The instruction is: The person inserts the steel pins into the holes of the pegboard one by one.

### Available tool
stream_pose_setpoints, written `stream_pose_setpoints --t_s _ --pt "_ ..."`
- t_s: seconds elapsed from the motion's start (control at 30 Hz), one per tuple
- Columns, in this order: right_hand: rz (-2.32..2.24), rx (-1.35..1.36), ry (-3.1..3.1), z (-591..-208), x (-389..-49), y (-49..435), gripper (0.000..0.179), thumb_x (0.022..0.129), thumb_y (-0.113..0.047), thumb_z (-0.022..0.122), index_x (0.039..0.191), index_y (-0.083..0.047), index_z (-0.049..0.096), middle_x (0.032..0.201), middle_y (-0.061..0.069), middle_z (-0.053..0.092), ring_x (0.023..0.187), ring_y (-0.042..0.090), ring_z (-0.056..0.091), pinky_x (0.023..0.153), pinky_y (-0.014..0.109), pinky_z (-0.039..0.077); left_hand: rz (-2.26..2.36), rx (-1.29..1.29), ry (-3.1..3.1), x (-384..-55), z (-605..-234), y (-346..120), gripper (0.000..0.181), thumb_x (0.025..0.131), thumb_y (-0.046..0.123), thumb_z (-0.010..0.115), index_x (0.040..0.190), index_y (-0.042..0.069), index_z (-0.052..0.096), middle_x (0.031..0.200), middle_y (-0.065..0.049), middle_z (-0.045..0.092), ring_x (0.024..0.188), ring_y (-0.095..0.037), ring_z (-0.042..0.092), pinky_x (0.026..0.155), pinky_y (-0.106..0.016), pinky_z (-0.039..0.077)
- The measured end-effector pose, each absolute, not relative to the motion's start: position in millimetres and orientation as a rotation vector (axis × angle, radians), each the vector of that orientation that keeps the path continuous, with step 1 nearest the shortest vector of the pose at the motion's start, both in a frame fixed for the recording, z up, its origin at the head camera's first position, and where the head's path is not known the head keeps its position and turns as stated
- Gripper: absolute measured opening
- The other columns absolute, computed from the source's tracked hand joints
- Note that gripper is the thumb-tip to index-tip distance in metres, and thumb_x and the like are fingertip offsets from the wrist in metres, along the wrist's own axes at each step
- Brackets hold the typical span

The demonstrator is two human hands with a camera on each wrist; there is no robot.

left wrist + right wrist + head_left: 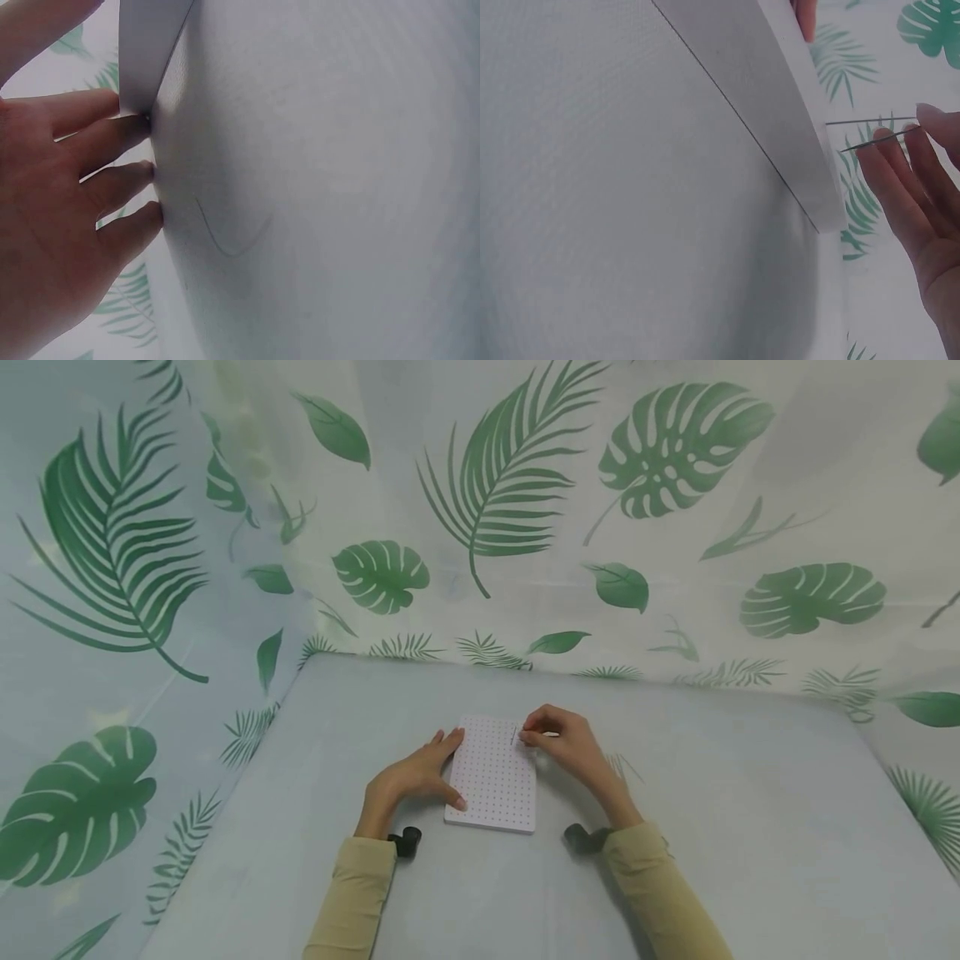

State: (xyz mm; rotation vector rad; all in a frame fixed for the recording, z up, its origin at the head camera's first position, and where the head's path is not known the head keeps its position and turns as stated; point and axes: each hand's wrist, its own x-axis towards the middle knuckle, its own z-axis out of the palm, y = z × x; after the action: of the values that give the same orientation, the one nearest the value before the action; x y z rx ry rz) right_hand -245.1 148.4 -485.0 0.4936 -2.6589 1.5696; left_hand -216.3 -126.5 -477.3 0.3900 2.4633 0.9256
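Observation:
A white rectangular board (491, 777) with a grid of small dark dots lies on the table. My left hand (417, 775) steadies its left side, thumb near the close corner and fingers spread along the edge. In the left wrist view, the fingertips (147, 124) reach down beside the board's side wall (150, 52). Over the board's far right corner, my right hand (570, 742) pinches a thin dark needle-like pin (874, 141) between thumb and fingers. A second thin straight pin (866, 121) runs between the board's surface and the thumb tip; I cannot tell whether the hand holds it too.
The board rests on a pale covered table (750, 827). Leaf-printed white sheets (525, 602) hang behind it and along the sides. A dark wrist device (408, 842) sits at the left wrist, another dark device (581, 839) at the right.

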Motion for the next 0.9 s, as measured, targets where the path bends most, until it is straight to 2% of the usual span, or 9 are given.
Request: stream_pose_setpoints --t_s 0.13,0.4,0.9 --pt "1.600 0.495 -2.642 -486.1 -246.1 144.3 0.010 0.089 -0.007 0.079 0.096 -0.006 0.071 0.094 0.009 0.076 0.090 0.022 0.075 0.081 0.020 0.057 0.916 0.397 2.468 -216.6 -477.2 -126.0 0.120 0.072 0.025 0.094 0.165 0.009 0.020 0.173 -0.008 0.017 0.161 -0.028 0.005 0.130 -0.051 0.013" --pt "1.622 0.453 -2.663 -487.6 -243.2 139.3 0.011 0.090 -0.007 0.078 0.098 -0.007 0.071 0.095 0.008 0.077 0.094 0.023 0.075 0.085 0.027 0.059 0.910 0.390 2.470 -217.0 -476.9 -126.3 0.119 0.073 0.025 0.094 0.165 0.010 0.020 0.173 -0.008 0.017 0.161 -0.028 0.006 0.130 -0.052 0.014" --pt "1.701 0.469 -2.627 -492.1 -244.2 135.7 0.011 0.090 -0.003 0.078 0.098 -0.005 0.070 0.097 0.012 0.076 0.089 0.021 0.076 0.078 0.024 0.062 0.902 0.390 2.472 -217.8 -479.2 -128.1 0.119 0.073 0.026 0.094 0.165 0.011 0.020 0.173 -0.008 0.016 0.161 -0.029 0.005 0.129 -0.053 0.014"
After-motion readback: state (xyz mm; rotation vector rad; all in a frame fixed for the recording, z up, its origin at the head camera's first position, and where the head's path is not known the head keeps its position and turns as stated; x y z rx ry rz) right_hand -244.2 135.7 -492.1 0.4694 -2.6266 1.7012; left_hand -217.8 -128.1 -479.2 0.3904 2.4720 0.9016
